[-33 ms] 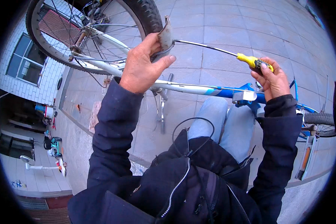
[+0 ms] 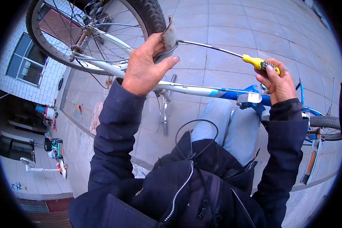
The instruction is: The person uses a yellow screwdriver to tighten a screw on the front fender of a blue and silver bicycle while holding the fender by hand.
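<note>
My left hand point(image 2: 148, 66) grips a curved, scuffed metal piece point(image 2: 168, 38), perhaps part of a mudguard, beside the bicycle's front tyre point(image 2: 154, 21). My right hand point(image 2: 275, 79) is closed on a yellow-and-black screwdriver point(image 2: 256, 60), its long shaft reaching left to the metal piece, where the tip meets it near a grey cable or wire. Below my hands runs the white-and-blue bicycle frame point(image 2: 226, 93), with a silver block point(image 2: 249, 99) on it. A black cable loop point(image 2: 197, 121) lies over my jeans and jacket.
A tiled pavement point(image 2: 231, 22) lies beyond the bicycle. The rear wheel point(image 2: 326, 127) is at the right, above a long metal tool with an orange strip point(image 2: 311, 161). At the left are a white-brick wall point(image 2: 51, 85), a teal scooter-like toy point(image 2: 57, 148) and assorted objects.
My right hand and the screwdriver have shifted very slightly to the right. My left hand and the metal piece look unmoved.
</note>
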The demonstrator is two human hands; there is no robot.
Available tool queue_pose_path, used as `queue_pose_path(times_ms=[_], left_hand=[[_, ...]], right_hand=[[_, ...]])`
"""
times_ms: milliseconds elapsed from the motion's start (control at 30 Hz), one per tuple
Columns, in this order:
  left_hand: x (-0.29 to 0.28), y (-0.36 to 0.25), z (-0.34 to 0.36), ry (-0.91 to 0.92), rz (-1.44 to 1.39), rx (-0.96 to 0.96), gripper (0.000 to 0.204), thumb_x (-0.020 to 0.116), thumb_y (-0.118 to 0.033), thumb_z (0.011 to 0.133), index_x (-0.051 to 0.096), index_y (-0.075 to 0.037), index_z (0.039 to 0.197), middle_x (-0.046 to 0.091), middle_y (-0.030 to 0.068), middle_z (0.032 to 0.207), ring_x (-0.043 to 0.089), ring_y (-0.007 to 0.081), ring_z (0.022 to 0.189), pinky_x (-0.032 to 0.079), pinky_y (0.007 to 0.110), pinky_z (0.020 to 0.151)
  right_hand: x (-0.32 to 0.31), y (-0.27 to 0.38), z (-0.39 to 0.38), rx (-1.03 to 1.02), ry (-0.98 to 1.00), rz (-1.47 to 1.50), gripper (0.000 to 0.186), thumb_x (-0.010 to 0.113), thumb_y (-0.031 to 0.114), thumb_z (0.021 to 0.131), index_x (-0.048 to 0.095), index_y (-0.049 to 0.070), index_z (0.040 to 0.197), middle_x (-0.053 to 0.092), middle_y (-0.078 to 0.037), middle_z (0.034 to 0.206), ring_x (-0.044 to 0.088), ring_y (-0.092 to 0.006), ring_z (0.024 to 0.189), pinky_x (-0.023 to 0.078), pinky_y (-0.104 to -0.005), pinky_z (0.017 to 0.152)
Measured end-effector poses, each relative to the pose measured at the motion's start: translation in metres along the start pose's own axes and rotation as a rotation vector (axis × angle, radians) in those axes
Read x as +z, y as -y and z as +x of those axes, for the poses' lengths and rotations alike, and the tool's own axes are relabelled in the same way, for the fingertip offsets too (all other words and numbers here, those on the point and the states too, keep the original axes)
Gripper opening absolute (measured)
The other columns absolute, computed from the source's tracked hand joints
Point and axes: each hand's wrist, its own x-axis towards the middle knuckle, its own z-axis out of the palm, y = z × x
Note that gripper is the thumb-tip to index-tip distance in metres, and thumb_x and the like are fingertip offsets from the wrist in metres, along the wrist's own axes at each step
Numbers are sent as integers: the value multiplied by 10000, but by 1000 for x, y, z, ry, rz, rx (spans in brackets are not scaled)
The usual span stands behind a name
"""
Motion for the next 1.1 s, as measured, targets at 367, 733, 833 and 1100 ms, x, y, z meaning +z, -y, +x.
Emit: queue_pose_path(times_ms=[367, 733, 833, 1100], left_hand=[[-1, 5, 0, -13, 49, 16, 411, 664, -78, 743, 498, 38, 1100, 618, 173, 1008, 591, 217, 986, 447, 308, 881], [1, 4, -1, -25, 7, 27, 408, 659, -61, 736, 496, 37, 1096, 623, 173, 993, 598, 204, 964, 450, 297, 854], [2, 6, -1, -25, 16, 39, 409, 658, -71, 738, 495, 35, 1098, 623, 178, 990, 599, 212, 965, 451, 301, 852], [-3, -1, -2, -44, 129, 5, 490, 653, -123, 727, 463, 18, 1157, 609, 227, 970, 599, 297, 985, 459, 330, 844]], right_hand=[[-11, -3, 4, 93, 49, -197, 401, 571, 265, 872, 447, 47, 1185, 513, -159, 940, 601, -142, 702, 539, -219, 615], [-9, -5, 1, 34, 43, -244, 452, 592, 319, 853, 447, 52, 1187, 531, -128, 829, 549, -105, 538, 507, -212, 520], [-10, -4, -1, 21, 34, -270, 454, 600, 331, 846, 454, 51, 1172, 532, -107, 780, 537, -104, 517, 491, -209, 489], [-6, -6, 4, 6, 12, -267, 301, 600, 206, 844, 487, 47, 1073, 518, -61, 640, 534, -117, 503, 461, -233, 433]])
